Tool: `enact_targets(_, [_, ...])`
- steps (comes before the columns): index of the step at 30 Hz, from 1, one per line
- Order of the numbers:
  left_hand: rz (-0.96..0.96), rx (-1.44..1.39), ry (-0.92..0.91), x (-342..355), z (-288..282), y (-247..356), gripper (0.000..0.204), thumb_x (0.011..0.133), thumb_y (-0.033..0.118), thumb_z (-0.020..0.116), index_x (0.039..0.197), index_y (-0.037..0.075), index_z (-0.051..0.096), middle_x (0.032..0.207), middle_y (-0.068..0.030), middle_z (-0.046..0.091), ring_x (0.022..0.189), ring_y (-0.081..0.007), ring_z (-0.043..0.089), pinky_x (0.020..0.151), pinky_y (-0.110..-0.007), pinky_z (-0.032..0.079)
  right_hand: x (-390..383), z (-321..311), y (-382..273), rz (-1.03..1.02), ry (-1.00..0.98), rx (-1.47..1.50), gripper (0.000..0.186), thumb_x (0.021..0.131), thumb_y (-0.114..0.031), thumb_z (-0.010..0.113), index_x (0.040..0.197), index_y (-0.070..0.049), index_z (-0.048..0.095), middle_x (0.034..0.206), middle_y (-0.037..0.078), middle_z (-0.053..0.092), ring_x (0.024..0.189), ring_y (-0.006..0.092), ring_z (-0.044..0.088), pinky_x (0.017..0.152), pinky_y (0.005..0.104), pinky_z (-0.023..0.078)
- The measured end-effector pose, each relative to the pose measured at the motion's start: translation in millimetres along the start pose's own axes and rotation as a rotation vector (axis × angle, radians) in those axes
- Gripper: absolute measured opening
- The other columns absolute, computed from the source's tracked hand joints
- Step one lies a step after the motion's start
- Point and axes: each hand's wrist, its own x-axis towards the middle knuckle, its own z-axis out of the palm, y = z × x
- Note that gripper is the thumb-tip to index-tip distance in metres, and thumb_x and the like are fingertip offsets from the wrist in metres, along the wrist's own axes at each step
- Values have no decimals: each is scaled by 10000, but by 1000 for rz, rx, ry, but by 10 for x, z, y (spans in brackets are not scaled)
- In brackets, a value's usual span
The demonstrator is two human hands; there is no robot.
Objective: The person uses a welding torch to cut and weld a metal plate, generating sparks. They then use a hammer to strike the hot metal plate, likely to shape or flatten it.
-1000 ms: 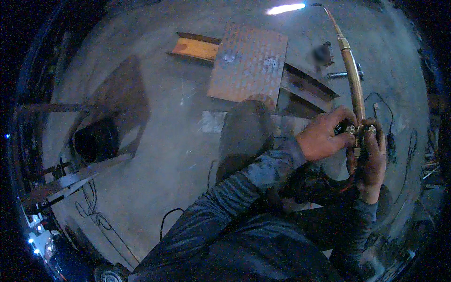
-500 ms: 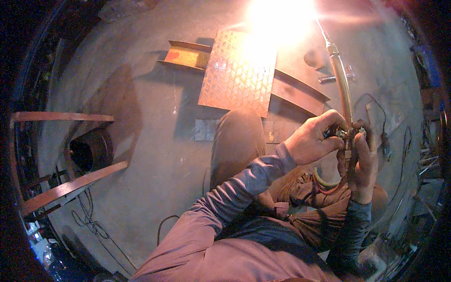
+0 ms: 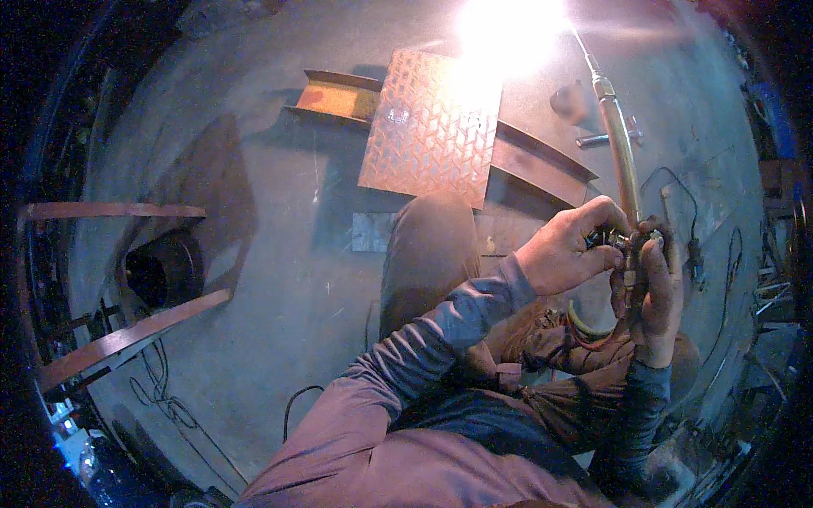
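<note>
A long brass cutting or heating torch (image 3: 618, 144) points away from me, with a very bright flame (image 3: 512, 34) at its tip washing out the top of the view. My right hand (image 3: 660, 288) is closed around the torch body near the valves. My left hand (image 3: 572, 250) pinches a valve knob on the torch's left side. Red and green hoses (image 3: 584, 330) run from its lower end down by my legs. Beyond my knee, a rusty chequered steel plate (image 3: 423, 135) lies across steel channel beams (image 3: 546, 161), one end yellow (image 3: 339, 102).
A rusty steel frame (image 3: 127, 212) with a dark round object (image 3: 165, 271) is at the left. Loose cables (image 3: 169, 389) lie on the concrete floor. A metal cylinder-shaped piece (image 3: 597, 140) and a blurry dark object (image 3: 567, 102) lie right of the plate. Metal clutter (image 3: 771, 288) lines the right edge.
Since a second ago the small flame has grown into a large bright glare. The torch and both hands have shifted slightly left in view. The glare is slightly smaller than half a second ago.
</note>
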Motion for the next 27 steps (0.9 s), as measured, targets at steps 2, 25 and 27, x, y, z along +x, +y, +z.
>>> enact_targets(2, [-3,53,-2,-3,-18,13,324,880,88,745,1161,41,590,1023,-25,615,987,-114,586,903,-307,500,-34,53,-55,21,-18,50,207,1044,-191,547,1227,-95,545,910,38,645,604,98,588,486,226,466])
enact_targets(25, [-32,305,-14,82,-134,154,267,808,179,775,1017,59,661,925,-98,708,895,-222,692,823,-372,544,44,-2,-40,119,-67,-72,295,1033,-294,590,1253,-101,550,934,15,629,649,80,569,527,214,450])
enact_targets(27, [-31,318,-18,82,-148,164,266,808,189,772,1012,57,665,934,-99,718,908,-232,704,828,-377,547,44,27,-35,97,-18,-125,286,1035,-282,583,1251,-97,552,939,9,628,678,73,574,556,209,452])
